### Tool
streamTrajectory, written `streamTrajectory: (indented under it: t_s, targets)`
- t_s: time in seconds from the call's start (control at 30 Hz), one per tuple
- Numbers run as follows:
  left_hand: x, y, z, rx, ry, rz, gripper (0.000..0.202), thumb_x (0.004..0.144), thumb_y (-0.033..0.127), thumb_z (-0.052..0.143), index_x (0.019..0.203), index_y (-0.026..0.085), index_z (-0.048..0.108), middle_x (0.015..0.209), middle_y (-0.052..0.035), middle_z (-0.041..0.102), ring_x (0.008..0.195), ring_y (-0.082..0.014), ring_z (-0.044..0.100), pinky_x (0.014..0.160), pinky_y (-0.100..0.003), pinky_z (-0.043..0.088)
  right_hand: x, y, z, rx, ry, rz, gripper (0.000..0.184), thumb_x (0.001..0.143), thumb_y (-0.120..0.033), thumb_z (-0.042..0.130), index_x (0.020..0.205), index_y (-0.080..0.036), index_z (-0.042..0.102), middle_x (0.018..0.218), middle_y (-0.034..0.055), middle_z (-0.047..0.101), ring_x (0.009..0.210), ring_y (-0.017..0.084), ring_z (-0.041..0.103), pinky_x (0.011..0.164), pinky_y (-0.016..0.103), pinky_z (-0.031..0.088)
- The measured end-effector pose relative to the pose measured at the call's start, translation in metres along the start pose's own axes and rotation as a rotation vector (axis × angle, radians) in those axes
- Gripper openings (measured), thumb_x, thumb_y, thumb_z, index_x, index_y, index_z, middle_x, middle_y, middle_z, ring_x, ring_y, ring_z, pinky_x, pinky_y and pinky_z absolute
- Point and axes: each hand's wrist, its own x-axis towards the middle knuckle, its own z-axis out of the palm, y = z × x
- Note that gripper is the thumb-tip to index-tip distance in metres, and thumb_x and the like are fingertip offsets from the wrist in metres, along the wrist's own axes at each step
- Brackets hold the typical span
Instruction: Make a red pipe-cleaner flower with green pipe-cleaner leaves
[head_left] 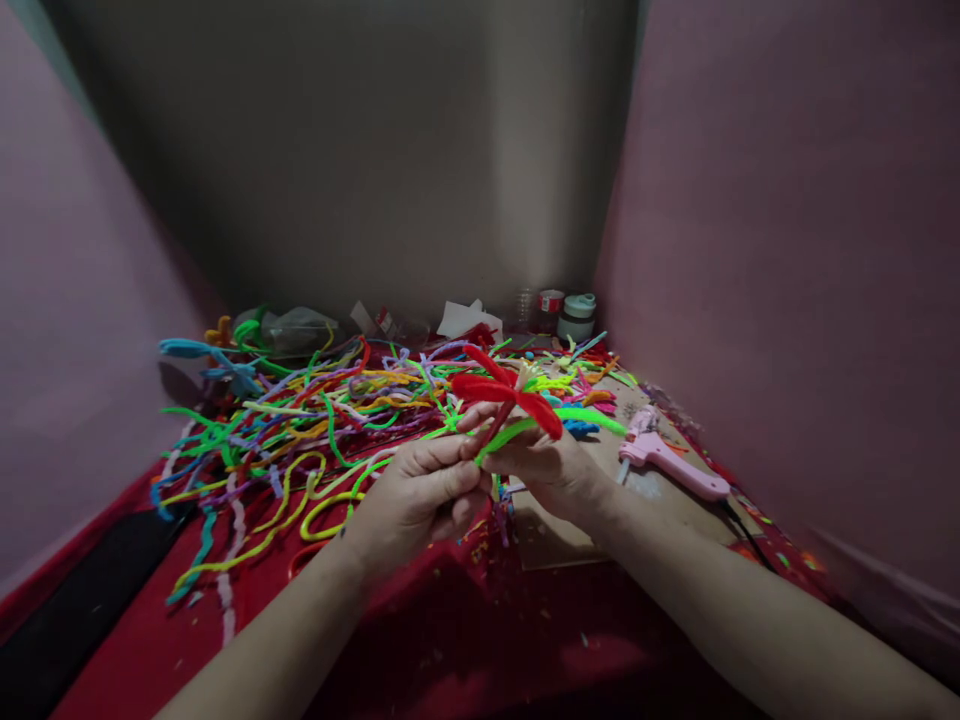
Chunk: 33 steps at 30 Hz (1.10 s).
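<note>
A pipe cleaner flower (496,388) with red petals and a pale centre is held up in front of me. My left hand (435,485) pinches its dark stem below the petals. A bright green pipe cleaner piece (589,416) runs from the stem out to the right, past the petals. My right hand (551,465) has its fingers closed about the stem and the base of the green piece, partly hidden behind the flower. Both hands meet at the stem, above the front of the table.
Many loose coloured pipe cleaners (300,430) cover the left and back of the red cloth (420,640). On the right, a pink glue gun (675,465) lies on a cardboard sheet (555,540). A lidded jar (577,317) and white paper (469,320) stand by the back wall.
</note>
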Motion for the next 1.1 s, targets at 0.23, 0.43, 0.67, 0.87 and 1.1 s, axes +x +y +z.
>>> streamTrajectory:
  t_s: [0.23,0.43,0.67,0.87,1.1]
  targets:
    - [0.004,-0.002,0.003,0.502,0.200,0.178,0.019,0.083,0.031,0.048,0.072,0.017,0.053,0.057,0.0021,0.051,0.046,-0.0079,0.044,0.046,-0.021,0.034,0.001,0.005,0.007,0.119,0.215,-0.055,0.008,0.062,-0.022,0.072,0.068,-0.022,0.067,0.068,-0.0031,0.062,0.063,0.012,0.055,0.067,0.028,0.045]
    - [0.006,-0.019,0.004,0.967,0.422,0.477,0.016,0.084,0.023,0.046,0.072,0.018,0.056,0.055,0.0034,0.045,0.050,-0.0088,0.040,0.051,-0.021,0.033,0.002,0.017,0.011,0.149,0.283,-0.072,0.011,0.064,-0.025,0.072,0.072,-0.021,0.066,0.071,-0.0009,0.064,0.067,0.015,0.056,0.071,0.033,0.046]
    - [0.008,-0.012,0.007,0.407,0.344,0.173,0.021,0.081,0.033,0.052,0.069,0.016,0.055,0.051,0.0062,0.037,0.045,-0.0056,0.029,0.043,-0.019,0.024,0.002,0.017,0.008,0.146,0.258,-0.085,0.007,0.065,-0.022,0.071,0.070,-0.018,0.068,0.066,-0.0009,0.062,0.065,0.014,0.054,0.072,0.032,0.045]
    - [0.008,-0.004,0.005,-0.021,0.185,0.039,0.027,0.079,0.030,0.057,0.060,0.014,0.046,0.047,0.0068,0.037,0.039,-0.0023,0.022,0.039,-0.018,0.015,0.005,0.012,-0.003,0.066,0.191,-0.073,0.013,0.061,-0.021,0.074,0.072,-0.019,0.067,0.070,-0.0024,0.063,0.065,0.011,0.053,0.069,0.028,0.044]
    - [0.005,-0.006,-0.003,-0.254,-0.022,-0.079,0.015,0.081,0.025,0.055,0.071,0.015,0.052,0.046,0.0078,0.035,0.036,-0.0010,0.016,0.036,-0.014,0.014,0.003,0.003,-0.008,-0.001,0.071,-0.042,0.019,0.058,-0.023,0.076,0.075,-0.021,0.067,0.071,-0.0023,0.063,0.068,0.013,0.055,0.072,0.029,0.044]
